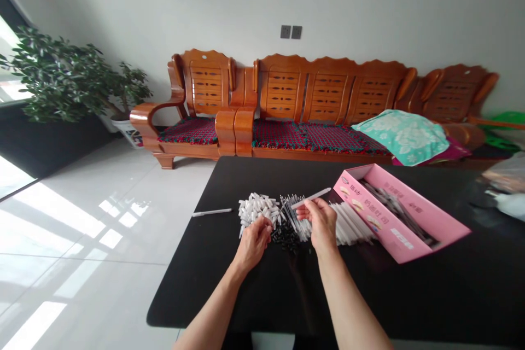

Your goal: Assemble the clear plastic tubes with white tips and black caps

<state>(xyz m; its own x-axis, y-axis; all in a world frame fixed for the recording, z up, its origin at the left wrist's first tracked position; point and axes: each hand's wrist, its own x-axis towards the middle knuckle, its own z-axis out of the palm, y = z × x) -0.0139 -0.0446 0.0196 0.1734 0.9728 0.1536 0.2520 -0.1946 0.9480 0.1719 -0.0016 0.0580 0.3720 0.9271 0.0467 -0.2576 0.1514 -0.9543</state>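
My right hand point(322, 224) pinches a white pen barrel point(314, 197), which slants up to the right above the table. My left hand point(255, 239) is closed, fingertips together, at the near edge of a heap of white pen caps point(257, 208); anything between those fingertips is too small to make out. Between the hands lie small black plugs point(286, 238). Thin pen refills point(293, 209) with metallic tips are bunched just behind them. Right of my right hand, more white pen barrels point(350, 224) lie in a row, partly hidden by it.
A pink box point(402, 238) holding dark, slender pieces stands at the right of the black table point(197, 284). One assembled-looking pen point(212, 212) lies near the left edge. Plastic bags point(508, 186) sit at far right. Behind the table runs a wooden sofa point(328, 87).
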